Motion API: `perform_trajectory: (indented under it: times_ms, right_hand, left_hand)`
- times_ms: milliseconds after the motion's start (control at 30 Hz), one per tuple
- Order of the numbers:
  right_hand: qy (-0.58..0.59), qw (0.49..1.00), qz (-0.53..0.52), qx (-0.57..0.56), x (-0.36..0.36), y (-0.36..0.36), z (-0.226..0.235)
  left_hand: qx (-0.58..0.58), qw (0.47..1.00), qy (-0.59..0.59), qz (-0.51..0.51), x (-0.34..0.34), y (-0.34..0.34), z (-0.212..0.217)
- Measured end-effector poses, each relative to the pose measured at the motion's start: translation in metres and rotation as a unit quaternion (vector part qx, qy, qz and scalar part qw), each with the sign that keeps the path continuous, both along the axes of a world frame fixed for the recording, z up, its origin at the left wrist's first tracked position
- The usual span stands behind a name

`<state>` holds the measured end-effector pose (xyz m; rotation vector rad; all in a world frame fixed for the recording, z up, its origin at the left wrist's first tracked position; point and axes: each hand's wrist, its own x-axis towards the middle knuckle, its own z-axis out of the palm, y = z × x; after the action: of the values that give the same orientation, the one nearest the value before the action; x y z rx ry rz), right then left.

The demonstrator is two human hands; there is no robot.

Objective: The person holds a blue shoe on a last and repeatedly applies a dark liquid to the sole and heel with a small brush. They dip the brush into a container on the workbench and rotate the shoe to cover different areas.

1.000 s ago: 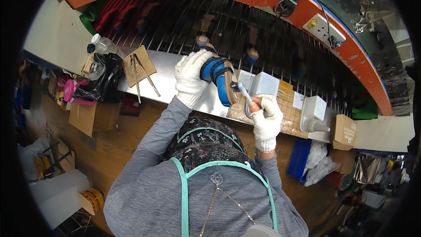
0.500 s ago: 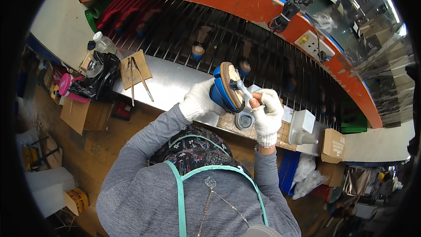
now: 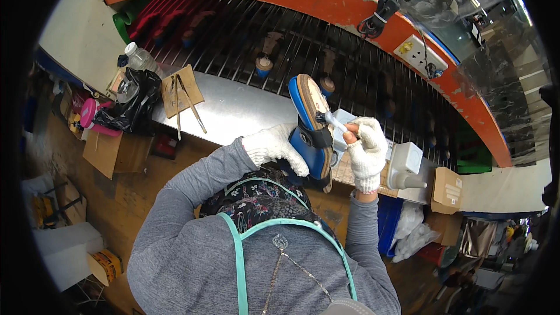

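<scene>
A sandal on a blue shoe last [image 3: 309,154], with a brown-edged sole and a dark strap, is held upright over the bench's near edge. My left hand [image 3: 273,144], in a white knitted glove, grips it from the left around its lower part. In my right hand [image 3: 367,154], whose glove leaves the fingertips bare, is a brush [image 3: 335,121] with a pale handle. The fingers pinch that handle. Its dark tip meets the underside of the sandal near the strap. Part of the left fingers is hidden behind the last.
Beyond the metal bench top [image 3: 233,102] runs a rack of metal rods [image 3: 233,41], bearing several shod lasts [image 3: 263,66]. Two thin brushes [image 3: 188,105] lie on cardboard at left, by a black plastic bag [image 3: 137,102]. A white nozzled bottle [image 3: 405,169] and cardboard box [image 3: 446,191] sit at right.
The sandal has been turned so that it stands longer and more upright, showing its strap. My right hand and the brush have moved slightly right.
</scene>
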<state>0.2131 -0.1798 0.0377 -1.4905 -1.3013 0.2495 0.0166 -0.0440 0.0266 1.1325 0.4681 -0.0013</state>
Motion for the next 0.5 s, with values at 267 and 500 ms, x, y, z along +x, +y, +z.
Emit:
perform_trajectory:
  times_ms: [267,500]
  right_hand:
    - [0.018,1.0,-0.007,-0.019,0.011,-0.022,-0.021]
    - [0.156,0.933,-0.188,-0.264,0.023,-0.097,-0.115]
  left_hand:
    - [-0.091,0.995,-0.022,-0.013,-0.006,-0.009,-0.006]
    - [-0.029,0.997,0.019,0.064,-0.028,0.004,-0.023]
